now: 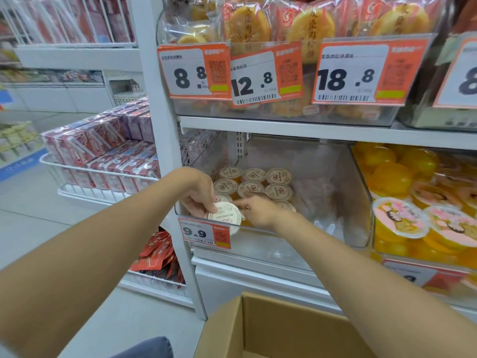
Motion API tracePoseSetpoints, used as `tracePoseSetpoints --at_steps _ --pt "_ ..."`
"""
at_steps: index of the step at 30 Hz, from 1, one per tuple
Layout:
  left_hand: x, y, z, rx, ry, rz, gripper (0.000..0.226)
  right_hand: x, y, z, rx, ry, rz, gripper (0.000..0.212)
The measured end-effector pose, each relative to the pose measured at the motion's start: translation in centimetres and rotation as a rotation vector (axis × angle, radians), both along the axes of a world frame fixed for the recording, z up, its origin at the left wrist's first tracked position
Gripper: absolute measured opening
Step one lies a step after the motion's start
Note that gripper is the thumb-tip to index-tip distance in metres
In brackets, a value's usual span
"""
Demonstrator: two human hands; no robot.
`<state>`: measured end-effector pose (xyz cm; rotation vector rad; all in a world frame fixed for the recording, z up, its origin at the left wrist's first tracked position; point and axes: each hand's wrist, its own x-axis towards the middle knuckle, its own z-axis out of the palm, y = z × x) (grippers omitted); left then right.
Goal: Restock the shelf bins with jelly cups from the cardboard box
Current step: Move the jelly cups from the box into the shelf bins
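Note:
My left hand point(198, 192) holds a white-lidded jelly cup point(224, 215) at the front left corner of the clear shelf bin point(335, 223), thumb pressed on the lid. My right hand point(258, 210) is just right of that cup, inside the bin, with a finger pointing left at the lid's edge; what its other fingers hold is hidden. Several matching jelly cups point(254, 182) stand in rows at the bin's back left. The open cardboard box point(258, 329) sits below, at the bottom edge of the view.
A 9.9 price tag point(204, 232) hangs on the bin's front. To the right, a bin holds larger orange jelly cups point(413, 202). Packaged cakes fill the shelf above point(284, 29). Wire baskets of red cartons point(103, 156) stand on the left.

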<state>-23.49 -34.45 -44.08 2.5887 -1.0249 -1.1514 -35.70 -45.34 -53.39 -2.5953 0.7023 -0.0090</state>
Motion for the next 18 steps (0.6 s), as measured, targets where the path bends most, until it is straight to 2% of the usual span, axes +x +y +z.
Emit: tracePoseSetpoints --at_steps 2,4,5,7,9,11,12,15,16,18 --pt "0.0 -0.1 -0.7 0.134 -0.036 -0.074 0.021 0.0 -0.1 -0.3 0.011 -0.009 0.002 0.047" --pt "-0.3 -0.1 -1.5 0.216 -0.2 -0.171 0.032 -0.1 -0.2 -0.3 0.015 -0.006 -0.001 0.046" --pt "-0.5 0.0 -1.9 0.222 -0.324 -0.24 0.03 -0.2 -0.2 -0.2 0.019 -0.016 -0.006 0.045" --pt "-1.1 0.2 -2.2 0.175 -0.576 -0.359 0.019 -0.3 -0.2 -0.1 0.063 -0.075 -0.028 0.044" --pt "-1.0 0.2 -2.7 0.032 -0.712 -0.324 0.005 -0.6 -0.2 0.1 0.135 -0.156 -0.087 0.045" --pt "-1.0 -0.1 -3.0 -0.145 -0.696 -0.21 0.01 -0.9 -0.2 0.5 0.129 -0.216 -0.148 0.045" --pt "-1.0 -0.2 -3.2 -0.195 -0.61 -0.167 0.019 -1.0 -0.2 0.6 0.11 -0.229 -0.165 0.045" --pt "-1.6 -0.5 -3.6 -0.129 -0.269 -0.15 0.052 -1.3 0.1 0.9 0.086 -0.178 -0.156 0.042" --pt "-1.6 -0.5 -3.9 -0.106 -0.241 -0.166 0.058 -1.4 0.1 0.9 0.089 -0.16 -0.15 0.04" --pt "-1.5 -0.5 -4.1 -0.098 -0.265 -0.196 0.048 -1.6 0.2 1.0 0.102 -0.159 -0.155 0.037"
